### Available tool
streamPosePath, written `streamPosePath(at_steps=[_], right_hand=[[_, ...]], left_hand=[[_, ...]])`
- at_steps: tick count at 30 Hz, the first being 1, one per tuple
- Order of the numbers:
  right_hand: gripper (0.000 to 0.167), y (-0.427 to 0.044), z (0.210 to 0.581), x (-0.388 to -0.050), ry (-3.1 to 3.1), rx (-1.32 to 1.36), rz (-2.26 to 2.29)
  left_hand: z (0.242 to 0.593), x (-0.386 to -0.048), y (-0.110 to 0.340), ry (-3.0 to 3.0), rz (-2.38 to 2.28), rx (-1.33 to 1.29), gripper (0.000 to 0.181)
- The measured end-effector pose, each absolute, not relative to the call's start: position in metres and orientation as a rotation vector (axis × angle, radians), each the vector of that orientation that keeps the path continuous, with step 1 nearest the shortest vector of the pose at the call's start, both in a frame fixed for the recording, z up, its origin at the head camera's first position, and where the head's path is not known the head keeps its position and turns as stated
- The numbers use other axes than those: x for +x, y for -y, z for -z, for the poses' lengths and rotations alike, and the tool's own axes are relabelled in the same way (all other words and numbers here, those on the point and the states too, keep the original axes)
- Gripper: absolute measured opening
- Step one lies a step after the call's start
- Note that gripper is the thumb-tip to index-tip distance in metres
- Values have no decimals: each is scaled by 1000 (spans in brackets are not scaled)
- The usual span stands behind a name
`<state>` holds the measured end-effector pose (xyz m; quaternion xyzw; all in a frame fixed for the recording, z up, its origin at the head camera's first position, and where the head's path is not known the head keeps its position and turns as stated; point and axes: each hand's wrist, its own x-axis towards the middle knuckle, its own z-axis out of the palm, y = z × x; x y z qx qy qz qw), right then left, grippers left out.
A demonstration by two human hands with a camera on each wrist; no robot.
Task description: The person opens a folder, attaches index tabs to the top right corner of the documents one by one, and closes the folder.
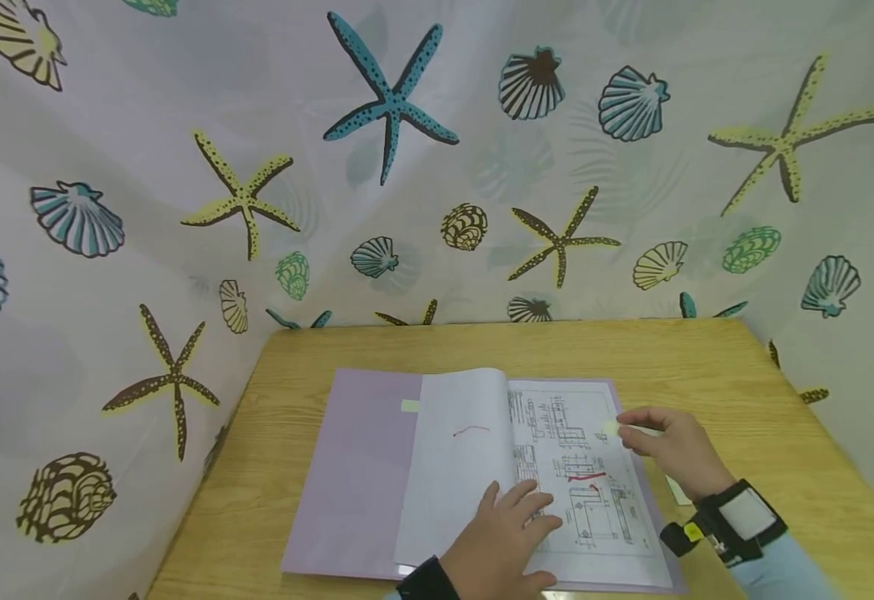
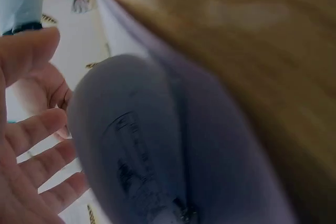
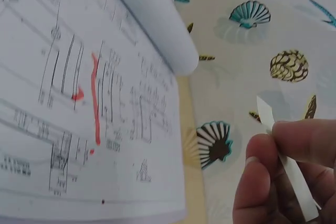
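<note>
Right hand (image 1: 682, 450) pinched pale strip (image 3: 295, 184), likely light, bendy, best held by its edges; left hand (image 1: 502, 537) had fingers spread.

The right strap (image 1: 729, 543) is black, bearing a pale rectangular panel (image 1: 747, 512) and yellow mark (image 1: 693, 532); right sleeve (image 1: 787, 573), light blue; left band (image 1: 429, 580), black.

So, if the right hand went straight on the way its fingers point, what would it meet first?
Probably the right edge of the drawing page, with the paper strip that the right hand pinches leading. Height is unclear, so it might pass over.
</note>
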<state>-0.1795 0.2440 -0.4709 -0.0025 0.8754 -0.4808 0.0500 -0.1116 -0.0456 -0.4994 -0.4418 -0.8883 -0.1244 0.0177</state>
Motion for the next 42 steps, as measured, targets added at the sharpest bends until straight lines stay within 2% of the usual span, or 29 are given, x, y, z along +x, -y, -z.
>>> streamPosePath(at_steps=[6, 14, 24, 42], right_hand=[[38, -261, 488, -202, -2702, 67, 1323], [38, -258, 500, -223, -2698, 131, 1240], [37, -253, 513, -246, -2681, 171, 1149], [30, -245, 536, -262, -2704, 218, 1074]], left_hand=[[516, -112, 43, 2950, 213, -1448, 72], [520, -112, 41, 3077, 100, -1400, 64], [531, -114, 38, 3109, 88, -1371, 65], [524, -113, 39, 3151, 86, -1402, 64]])
